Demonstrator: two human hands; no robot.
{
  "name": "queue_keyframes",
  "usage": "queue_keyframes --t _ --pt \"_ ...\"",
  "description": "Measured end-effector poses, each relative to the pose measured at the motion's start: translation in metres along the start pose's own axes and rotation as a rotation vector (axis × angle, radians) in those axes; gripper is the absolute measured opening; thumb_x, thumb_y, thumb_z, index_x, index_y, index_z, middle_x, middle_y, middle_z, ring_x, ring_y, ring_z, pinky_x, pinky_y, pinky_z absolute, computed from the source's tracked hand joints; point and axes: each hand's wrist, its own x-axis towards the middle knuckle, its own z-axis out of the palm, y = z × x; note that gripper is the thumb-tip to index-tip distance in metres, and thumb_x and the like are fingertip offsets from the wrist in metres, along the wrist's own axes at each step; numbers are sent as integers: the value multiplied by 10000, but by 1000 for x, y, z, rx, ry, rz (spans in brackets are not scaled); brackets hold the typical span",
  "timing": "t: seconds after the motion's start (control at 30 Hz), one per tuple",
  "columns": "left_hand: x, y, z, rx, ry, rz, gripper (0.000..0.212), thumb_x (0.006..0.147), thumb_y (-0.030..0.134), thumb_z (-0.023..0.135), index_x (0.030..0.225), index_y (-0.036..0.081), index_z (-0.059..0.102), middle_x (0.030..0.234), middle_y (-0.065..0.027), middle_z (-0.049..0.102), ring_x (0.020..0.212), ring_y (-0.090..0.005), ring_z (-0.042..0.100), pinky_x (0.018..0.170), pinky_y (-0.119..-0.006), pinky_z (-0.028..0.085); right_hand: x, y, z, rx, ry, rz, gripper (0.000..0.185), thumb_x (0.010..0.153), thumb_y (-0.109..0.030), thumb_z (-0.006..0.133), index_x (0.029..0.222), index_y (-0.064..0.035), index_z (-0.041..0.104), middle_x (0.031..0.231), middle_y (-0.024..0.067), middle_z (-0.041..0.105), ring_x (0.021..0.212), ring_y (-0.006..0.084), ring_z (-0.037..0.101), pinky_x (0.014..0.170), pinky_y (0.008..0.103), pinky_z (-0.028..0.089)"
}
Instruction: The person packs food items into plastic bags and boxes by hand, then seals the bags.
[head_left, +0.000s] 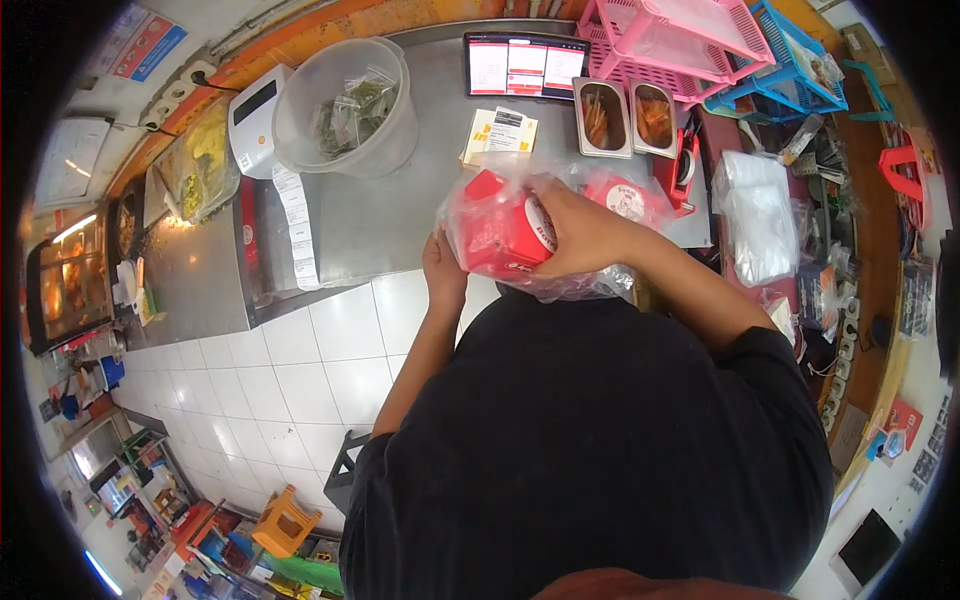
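Note:
Directly before my chest is a red food carton (491, 232) with a white printed label, inside a clear plastic bag (559, 289). My right hand (581, 225) grips the carton's right side, thumb at its lower edge. On the other side, my left hand (444, 262) holds the bag at the carton's left; its fingertips are partly hidden behind the plastic. Just beyond my right wrist, a second red carton (634, 196) sits in clear plastic on the steel counter (360, 225). Past the carton in my hands lies a white and yellow box (486, 139) with printed slips on it.
At the back stand a tablet (527, 67), two steel containers of packets (602, 120) and pink racks (675, 45). A translucent tub (285, 120) and a receipt printer (255, 120) with trailing paper are leftward. A red tape dispenser (681, 172) and plastic bags (757, 217) lie right.

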Motion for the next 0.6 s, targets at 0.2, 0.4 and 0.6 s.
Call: queue_keyframes --t 0.2,0.4,0.6 --pt "-13 2 -6 566 76 337 289 859 281 612 941 9 560 790 -166 641 704 -345 614 617 -412 478 -13 19 13 184 248 -147 992 571 -238 807 1375 22 288 1283 204 455 1231 302 447 1053 379 341" --pt "-19 -12 -27 816 92 383 324 861 301 591 997 9 557 768 -187 623 690 -368 617 594 -428 469 -15 3 7 384 230 -86 1046 560 -209 795 1423 -3 242 1366 184 401 1278 293 404 1091 392 297" --pt "0 29 -25 380 247 322 479 946 376 474 1221 -13 517 1008 -151 652 905 -253 653 745 -377 511 -12 7 10 72 260 -121 1072 542 -237 776 1446 -46 234 1320 202 429 1213 337 449 1024 390 367"
